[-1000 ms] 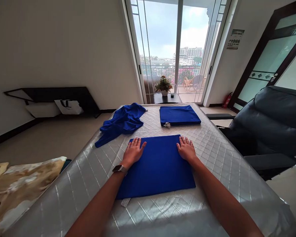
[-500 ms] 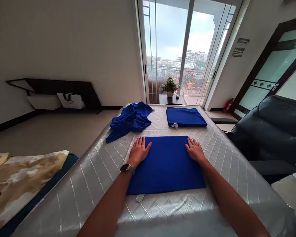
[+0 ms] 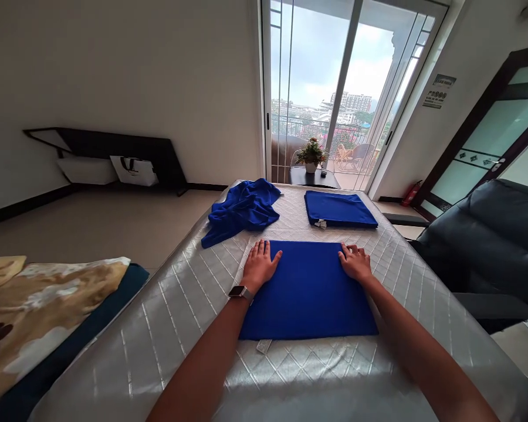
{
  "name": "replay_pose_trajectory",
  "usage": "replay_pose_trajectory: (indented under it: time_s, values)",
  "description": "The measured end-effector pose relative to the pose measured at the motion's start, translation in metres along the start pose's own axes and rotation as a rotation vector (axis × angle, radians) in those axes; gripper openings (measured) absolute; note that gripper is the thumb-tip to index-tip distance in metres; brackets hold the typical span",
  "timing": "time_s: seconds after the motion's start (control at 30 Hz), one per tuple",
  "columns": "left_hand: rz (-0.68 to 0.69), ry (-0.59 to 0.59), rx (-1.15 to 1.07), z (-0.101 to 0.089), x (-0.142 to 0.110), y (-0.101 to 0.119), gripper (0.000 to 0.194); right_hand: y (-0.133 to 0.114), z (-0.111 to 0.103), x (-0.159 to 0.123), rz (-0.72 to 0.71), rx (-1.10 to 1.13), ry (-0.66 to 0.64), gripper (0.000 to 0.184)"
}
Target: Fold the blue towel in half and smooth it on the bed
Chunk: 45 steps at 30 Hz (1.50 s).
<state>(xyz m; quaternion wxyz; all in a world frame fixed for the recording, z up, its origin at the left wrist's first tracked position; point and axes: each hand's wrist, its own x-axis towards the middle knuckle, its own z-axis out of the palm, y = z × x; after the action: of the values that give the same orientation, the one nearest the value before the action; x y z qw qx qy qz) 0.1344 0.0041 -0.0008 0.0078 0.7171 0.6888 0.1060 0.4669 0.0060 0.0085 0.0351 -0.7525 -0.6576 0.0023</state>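
A blue cloth (image 3: pixel 312 293), folded into a flat rectangle with a white tag at its near edge, lies on the silvery quilted mattress (image 3: pixel 193 328). My left hand (image 3: pixel 260 262) rests flat on its far left corner, fingers stretched forward and thumb out. At the far right corner is my right hand (image 3: pixel 355 262), its fingers apart and slightly bent, the thumb and index finger touching the cloth's edge. Beyond lie a crumpled blue cloth (image 3: pixel 246 208) on the left and a neat folded blue stack (image 3: pixel 341 210) with white tags on the right.
A black armchair (image 3: pixel 501 240) stands close to the mattress's right side. On the left is a patterned blanket (image 3: pixel 57 310). Past the far end, a small dark table (image 3: pixel 314 177) holds a potted plant (image 3: pixel 311 155) before the sliding glass door (image 3: pixel 321 70).
The fingers of my right hand have gone from lying straight to slightly bent at the corner. My left hand stays in place. The view has shifted a little to the left.
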Motion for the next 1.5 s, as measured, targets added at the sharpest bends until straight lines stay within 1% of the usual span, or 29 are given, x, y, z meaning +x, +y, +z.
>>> replay_pose_trajectory:
  time_s: [0.23,0.5,0.7,0.87,0.93,1.0,1.07,1.17,1.27,1.33,1.4,1.43,1.5]
  values:
    - [0.002,0.002,0.013,-0.001,0.000,0.000,0.081,0.001,0.008,0.000,0.016,0.041,-0.020,0.062]
    - [-0.010,-0.012,0.024,-0.001,0.002,0.000,0.080,0.002,0.008,0.004,-0.016,0.095,-0.116,0.065]
    - [-0.014,-0.020,0.043,0.002,0.005,-0.002,0.081,0.003,0.010,0.006,-0.024,0.131,-0.122,0.066]
    - [-0.044,-0.111,0.107,0.004,0.015,-0.007,0.078,0.003,0.009,0.006,-0.029,0.171,-0.110,0.066]
    - [-0.069,-0.118,0.133,0.001,0.020,-0.002,0.079,0.003,0.008,0.005,-0.030,0.186,-0.103,0.066]
    - [-0.076,-0.075,0.149,0.000,0.023,0.015,0.081,0.003,0.007,0.005,-0.032,0.194,-0.101,0.066]
    - [-0.037,-0.023,0.141,0.000,0.025,0.044,0.081,0.002,0.006,0.005,-0.038,0.204,-0.101,0.066]
    - [0.113,0.006,0.082,0.008,0.024,0.108,0.078,0.002,0.005,0.004,-0.041,0.211,-0.091,0.065]
    - [0.298,-0.007,-0.017,0.023,0.021,0.173,0.071,0.004,0.007,0.003,-0.050,0.187,-0.078,0.063]
    - [0.391,0.000,-0.081,0.032,0.021,0.204,0.066,0.007,0.008,0.003,-0.076,0.156,-0.075,0.062]
    - [0.424,0.001,-0.125,0.039,0.022,0.223,0.064,0.009,0.009,0.002,-0.104,0.131,-0.075,0.062]
    - [0.423,-0.001,-0.138,0.041,0.023,0.227,0.063,0.010,0.009,0.002,-0.113,0.123,-0.078,0.062]
    - [0.409,-0.005,-0.152,0.044,0.025,0.230,0.062,0.011,0.009,0.002,-0.118,0.117,-0.084,0.062]
